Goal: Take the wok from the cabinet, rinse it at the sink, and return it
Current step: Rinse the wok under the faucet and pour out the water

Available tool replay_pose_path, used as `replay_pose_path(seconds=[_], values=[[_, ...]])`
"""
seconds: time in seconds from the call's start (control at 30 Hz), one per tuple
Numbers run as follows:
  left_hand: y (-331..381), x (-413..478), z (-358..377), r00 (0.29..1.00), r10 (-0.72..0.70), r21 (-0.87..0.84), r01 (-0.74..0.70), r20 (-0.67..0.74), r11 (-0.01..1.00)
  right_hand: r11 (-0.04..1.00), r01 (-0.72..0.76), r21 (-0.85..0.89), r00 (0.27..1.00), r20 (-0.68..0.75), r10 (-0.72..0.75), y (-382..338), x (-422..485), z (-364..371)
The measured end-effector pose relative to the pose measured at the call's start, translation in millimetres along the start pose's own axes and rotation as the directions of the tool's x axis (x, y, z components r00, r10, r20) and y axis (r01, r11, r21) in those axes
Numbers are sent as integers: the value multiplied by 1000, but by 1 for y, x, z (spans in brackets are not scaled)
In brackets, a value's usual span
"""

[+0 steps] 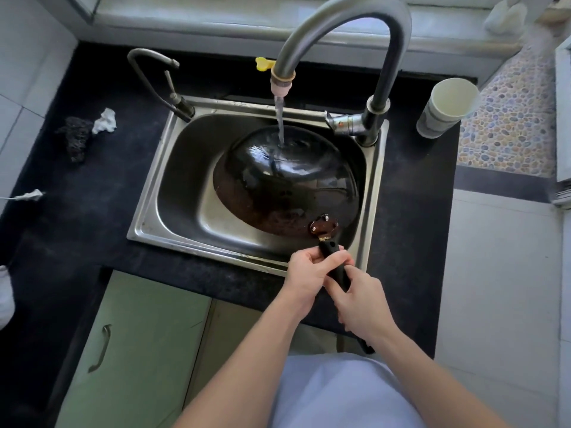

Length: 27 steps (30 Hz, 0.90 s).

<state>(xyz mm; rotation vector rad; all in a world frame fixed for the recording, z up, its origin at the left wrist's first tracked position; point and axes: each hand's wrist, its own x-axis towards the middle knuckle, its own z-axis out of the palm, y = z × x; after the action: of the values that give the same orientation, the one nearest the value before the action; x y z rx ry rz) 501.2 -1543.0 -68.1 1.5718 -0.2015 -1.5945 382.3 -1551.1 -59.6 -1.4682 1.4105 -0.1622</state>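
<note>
**Wok Under Running Water: Position and Grip**

The wok [287,180] is in the stainless steel sink [148,217], turned upside down so that its rounded black underside faces up. The surface is wet and glossy. The riveted handle bracket points toward the front right corner of the basin, and the black wok handle [333,263] extends over the front rim of the sink toward the person.

The tall gooseneck faucet [355,32] is running. The water stream [280,125] falls from the spout and lands on the upturned bottom of the wok, near its far edge.

Both hands are on the handle. The left hand [309,273] has its fingers curled round the handle near the bracket. The right hand [361,304] grips the handle just below it, nearer the person. The two hands are close together; I cannot tell whether they touch.

The sink is set into a dark counter [92,211]. A smaller second tap [154,75] stands at the far left corner of the sink. A stack of paper cups [445,109] stands on the counter to the right of the faucet base. To the left of the sink lie a black scouring pad [75,137] and, touching it, a crumpled white tissue [105,120]. A pale green cabinet door [139,350] with a metal pull sits below the counter, left of the person.
</note>
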Motion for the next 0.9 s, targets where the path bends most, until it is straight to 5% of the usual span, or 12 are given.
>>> replay_pose_path(seconds=[0.27, 0.53, 0.63, 0.73, 0.9], values=[[-22, -14, -2, 998, -36, -179, 26, -53, 984, 988, 106, -111, 992, -50, -112, 24, -6, 18], [-16, -23, -29, 981, 97, 33, -93, -170, 995, 989, 42, 144, 979, 191, -69, 0, -11, 27], [-7, -25, -48, 996, 42, -88, -49, -74, 995, 956, -43, 289, 953, 300, -48, -15, -12, 33], [0, -30, -67, 984, -71, -307, 119, 164, 944, 925, -86, 370, 941, 334, -47, -30, -14, 48], [9, -26, -99, 943, -88, -234, 169, 320, 957, 871, -151, 467, 928, 369, -38, -45, -17, 67]])
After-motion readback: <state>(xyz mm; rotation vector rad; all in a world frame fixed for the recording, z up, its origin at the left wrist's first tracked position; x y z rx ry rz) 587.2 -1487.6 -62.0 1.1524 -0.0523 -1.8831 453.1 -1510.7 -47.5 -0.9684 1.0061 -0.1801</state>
